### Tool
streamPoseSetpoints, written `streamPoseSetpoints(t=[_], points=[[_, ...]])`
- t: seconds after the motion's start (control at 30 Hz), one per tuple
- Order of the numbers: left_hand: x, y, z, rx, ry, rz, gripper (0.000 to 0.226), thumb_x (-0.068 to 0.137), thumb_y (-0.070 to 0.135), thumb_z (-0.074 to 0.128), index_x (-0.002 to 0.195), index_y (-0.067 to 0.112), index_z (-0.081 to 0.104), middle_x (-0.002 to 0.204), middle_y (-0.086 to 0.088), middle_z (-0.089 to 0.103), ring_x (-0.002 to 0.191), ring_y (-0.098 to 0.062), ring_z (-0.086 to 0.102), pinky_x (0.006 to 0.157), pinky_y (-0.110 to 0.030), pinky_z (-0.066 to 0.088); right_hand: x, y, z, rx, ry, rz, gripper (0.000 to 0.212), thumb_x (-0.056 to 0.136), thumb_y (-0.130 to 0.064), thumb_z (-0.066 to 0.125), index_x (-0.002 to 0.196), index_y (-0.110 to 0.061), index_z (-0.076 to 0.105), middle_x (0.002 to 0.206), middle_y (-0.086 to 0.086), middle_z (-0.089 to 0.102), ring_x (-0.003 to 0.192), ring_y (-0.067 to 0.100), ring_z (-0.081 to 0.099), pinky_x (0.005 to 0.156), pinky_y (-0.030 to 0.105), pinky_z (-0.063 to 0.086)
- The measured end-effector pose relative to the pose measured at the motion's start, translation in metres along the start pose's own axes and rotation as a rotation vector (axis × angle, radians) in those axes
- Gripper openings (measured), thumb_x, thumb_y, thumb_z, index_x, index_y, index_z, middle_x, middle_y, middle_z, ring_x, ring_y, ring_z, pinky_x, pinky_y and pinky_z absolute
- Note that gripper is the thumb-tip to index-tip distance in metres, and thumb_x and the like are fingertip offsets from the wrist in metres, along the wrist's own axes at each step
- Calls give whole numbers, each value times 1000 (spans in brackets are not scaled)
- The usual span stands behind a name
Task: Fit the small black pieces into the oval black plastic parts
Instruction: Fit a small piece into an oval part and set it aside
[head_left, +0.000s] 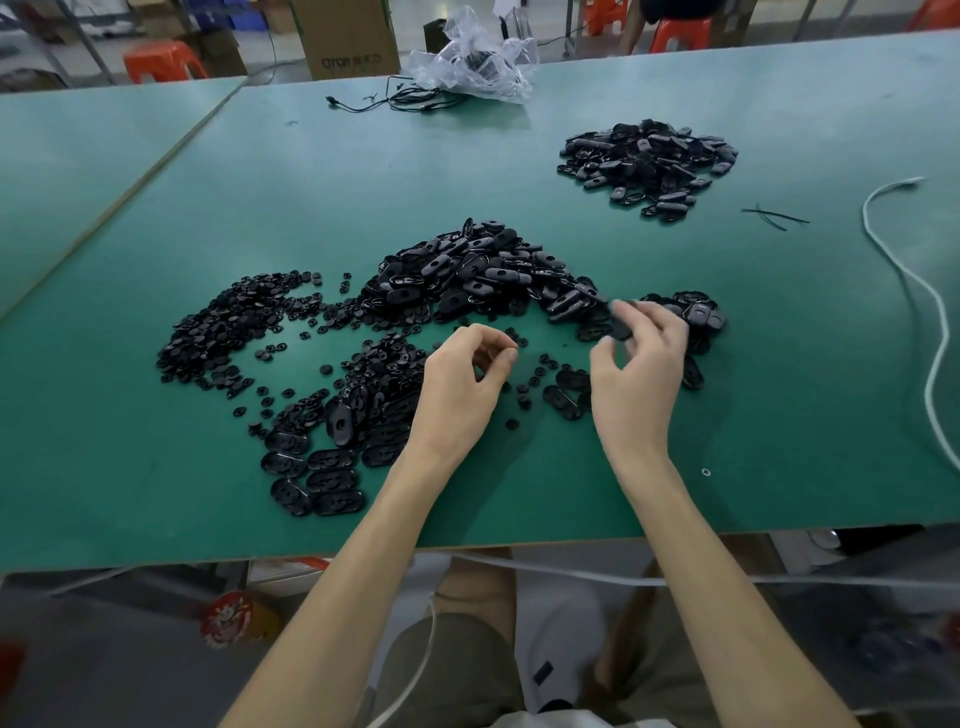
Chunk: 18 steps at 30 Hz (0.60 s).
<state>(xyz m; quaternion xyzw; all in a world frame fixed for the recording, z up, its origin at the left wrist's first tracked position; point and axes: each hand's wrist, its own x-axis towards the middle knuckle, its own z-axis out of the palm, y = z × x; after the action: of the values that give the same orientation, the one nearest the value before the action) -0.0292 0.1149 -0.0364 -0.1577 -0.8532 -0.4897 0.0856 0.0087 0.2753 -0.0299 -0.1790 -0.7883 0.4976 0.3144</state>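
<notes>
L grip (462, 384) hovers just above green surface (779, 364), mid-front. Fingers curled in, thumb + index tips nearly meeting; can't tell if a small pc is pinched there. R grip (641, 364) is just beside it, to the right. Fingers are half open and blurred, w/ thumb + fingertips round a dark oval part (621, 330).

Small black pieces (223, 332) lie in a loose spread toward surface's left side, w/ strays scattered btwn the grips. Main heap of oval parts (483, 270) sits at centre, just beyond both grips. A flatter batch of ovals (317, 467) lies near front edge, left of L forearm, several showing hollow side up. A smaller clump (698, 312) lies right behind R fingertips. A separate pile (649, 161) is well apart, toward far right corner.

At far edge: crumpled clear plastic bag (472, 62) w/ thin black cable (395, 98) next to it. White cord (930, 312) snakes along right edge; black ties (774, 215) lie near it. Off the surface, beyond far edge: cardboard box (343, 36), orange stool (161, 60).
</notes>
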Motion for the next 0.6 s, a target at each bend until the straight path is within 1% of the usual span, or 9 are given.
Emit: streamPoseSetpoints(t=[0.1,0.13,0.23,0.3,0.37,0.43,0.47,0.53,0.6], points=[[-1,1,0,6,-15,-3,4,100,15,68,100,19,70,94,7,67,86,1,59,77,-8,44,0,0,-2,-22,50,86,52,100,-3,58,150,4,46,153,10,33,142,20,36,114,17,30],[-1,1,0,11,-21,-3,4,100,15,68,100,18,70,95,6,68,87,0,59,78,-8,44,1,1,-2,-41,50,101,54,100,-3,57,152,5,43,156,10,31,144,22,32,112,16,30],[-1,2,-1,23,-30,0,5,99,14,69,99,19,71,95,6,68,89,0,59,79,-8,44,1,2,-1,-102,32,113,60,99,-2,56,156,5,36,165,10,23,150,25,22,118,31,33],[-1,3,-1,27,-32,2,6,99,14,69,99,19,71,95,5,67,88,1,59,79,-8,44,2,3,-1,-146,22,74,60,98,1,57,155,5,38,169,10,18,154,26,16,122,35,31],[-2,3,-1,29,-31,2,5,99,14,69,100,18,71,96,4,67,88,0,59,79,-7,43,1,3,0,-168,23,11,53,95,4,60,148,2,50,168,10,21,154,26,18,120,24,28],[-2,3,-1,32,-25,4,5,99,14,68,100,18,72,96,4,68,88,-1,59,79,-8,44,-1,3,0,-171,7,-40,38,94,3,64,131,-4,64,157,10,38,145,23,28,110,7,25],[-1,3,0,36,-21,5,5,99,15,68,100,18,72,97,4,68,88,-1,59,79,-8,44,-2,3,0,-181,-10,-57,30,94,0,65,122,-8,68,145,8,48,139,22,33,109,9,28],[-1,3,0,42,-14,7,5,99,15,68,100,18,72,96,5,68,87,-1,59,79,-9,44,-5,4,2,-267,-53,-94,18,95,-10,68,112,-15,71,123,0,58,126,22,42,110,30,33],[-1,3,0,45,-9,9,4,99,15,69,100,17,72,96,4,68,86,-1,60,79,-9,44,-7,4,5,-404,-125,-119,14,97,-25,70,110,-21,70,113,-4,60,119,23,46,102,37,28]])
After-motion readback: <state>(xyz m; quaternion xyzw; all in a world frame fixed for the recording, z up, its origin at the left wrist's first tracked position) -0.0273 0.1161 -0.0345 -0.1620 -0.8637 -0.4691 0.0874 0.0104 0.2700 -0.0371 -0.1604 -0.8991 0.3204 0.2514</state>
